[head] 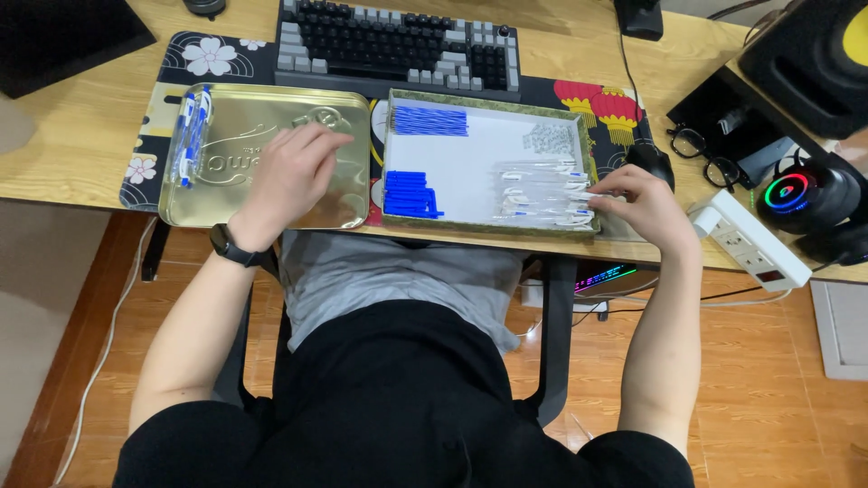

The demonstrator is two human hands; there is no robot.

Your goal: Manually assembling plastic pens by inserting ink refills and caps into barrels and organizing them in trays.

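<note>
The right hand [637, 203] is closed on clear pen barrels [542, 192] at the right edge of the white tray [479, 149]. The left hand [289, 176] is held loosely open over the gold tin lid [226, 194], left of that tray.

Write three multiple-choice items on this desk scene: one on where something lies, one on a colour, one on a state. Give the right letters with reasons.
1. Where do the assembled pens lie?
A. At the left edge of the gold tin lid
B. On the keyboard
C. On the floor

2. What colour are the two stacks of parts in the white-lined box?
A. Red
B. Blue
C. Green

3. What is the right hand doing?
A. Resting in the lap
B. Holding the glasses
C. Touching the clear barrels in the box

Answers: A, the pens sit along the lid's left rim; B, both stacks are blue; C, its fingertips meet the barrels at the box's right edge.
</note>
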